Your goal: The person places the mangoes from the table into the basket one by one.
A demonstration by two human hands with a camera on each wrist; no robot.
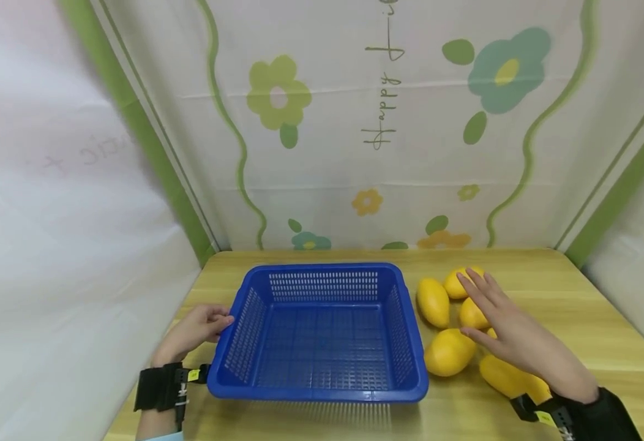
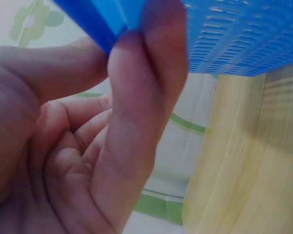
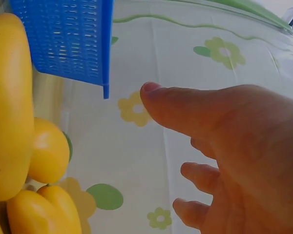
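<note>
**Blue basket pinched at the rim, yellow fruits alongside**

The basket is set mostly over the left half of the wooden table, its back close to the far edge. Its left rim is pinched between the thumb and fingers of the left hand. Just beside its right side, the yellow fruits are grouped; one elongated fruit is partly covered by the right hand, which is held over the group, fingers extended, gripping nothing.
</note>
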